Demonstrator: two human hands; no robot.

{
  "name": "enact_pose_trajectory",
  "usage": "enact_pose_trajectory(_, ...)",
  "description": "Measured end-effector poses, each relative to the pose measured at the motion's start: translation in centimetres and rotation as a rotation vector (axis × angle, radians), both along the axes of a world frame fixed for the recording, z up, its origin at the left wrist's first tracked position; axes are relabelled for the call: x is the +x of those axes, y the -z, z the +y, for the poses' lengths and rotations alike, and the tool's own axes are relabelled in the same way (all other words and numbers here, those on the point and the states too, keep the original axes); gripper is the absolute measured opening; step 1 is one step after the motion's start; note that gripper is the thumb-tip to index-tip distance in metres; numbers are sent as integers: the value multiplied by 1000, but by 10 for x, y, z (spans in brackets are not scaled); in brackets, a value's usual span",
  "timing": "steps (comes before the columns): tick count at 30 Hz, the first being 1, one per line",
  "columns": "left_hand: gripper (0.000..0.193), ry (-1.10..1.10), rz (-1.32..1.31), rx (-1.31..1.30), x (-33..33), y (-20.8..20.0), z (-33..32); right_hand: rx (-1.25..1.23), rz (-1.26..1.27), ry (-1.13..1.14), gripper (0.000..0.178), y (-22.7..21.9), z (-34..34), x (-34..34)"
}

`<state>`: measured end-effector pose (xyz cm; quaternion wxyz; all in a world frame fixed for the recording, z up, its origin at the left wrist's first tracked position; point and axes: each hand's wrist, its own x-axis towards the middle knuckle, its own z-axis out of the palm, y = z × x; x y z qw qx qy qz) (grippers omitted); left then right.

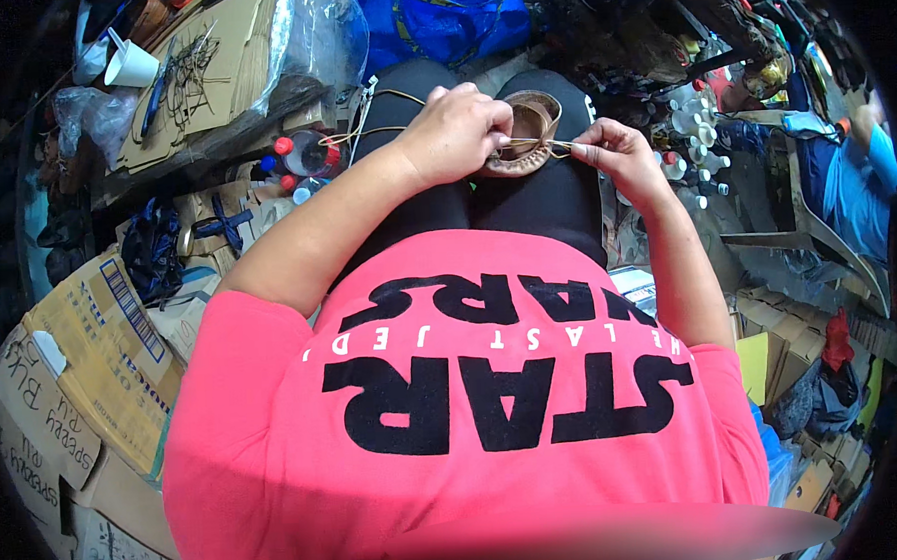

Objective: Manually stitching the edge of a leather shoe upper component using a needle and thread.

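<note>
A brown leather shoe, a moccasin by its puckered seam, rests across my thighs with its opening up. At its left side my left hand is closed, thumb and fingers pinching a thin tan lace against the shoe; its fingertips are partly hidden. My right hand pinches the lace between thumb and forefinger, just right of the shoe. Strands run across the shoe between both hands. A loose loop of the same lace trails left, past my left wrist.
Flattened cardboard with dark cords lies ahead left, near a white cup. Red-capped bottles stand by my left leg. Several plastic bottles are to the right, near a person in blue. A blue bag lies ahead; boxes stand left.
</note>
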<state>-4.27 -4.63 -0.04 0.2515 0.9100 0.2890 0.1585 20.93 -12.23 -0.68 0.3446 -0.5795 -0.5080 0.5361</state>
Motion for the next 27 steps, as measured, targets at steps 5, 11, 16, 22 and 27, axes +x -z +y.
enact_pose_trajectory(5, 9, 7, -9, -131, 16, 0, 1, 196, -257, -100, 15, -7, -1, -4)
enact_pose_trajectory(11, 10, 66, -20, -239, 22, 2, -1, 46, 0, -13, 11, -12, -21, 18)
enact_pose_trajectory(16, 10, 96, 0, -256, 22, 1, 2, 149, -223, -30, 13, -27, -1, 18)
enact_pose_trajectory(22, 11, 124, 43, -194, 22, -1, 2, 292, -595, 121, 15, -8, 23, 25)
enact_pose_trajectory(27, 10, 93, 26, -174, 18, 3, 1, 316, -673, -247, 15, -60, 12, -9)
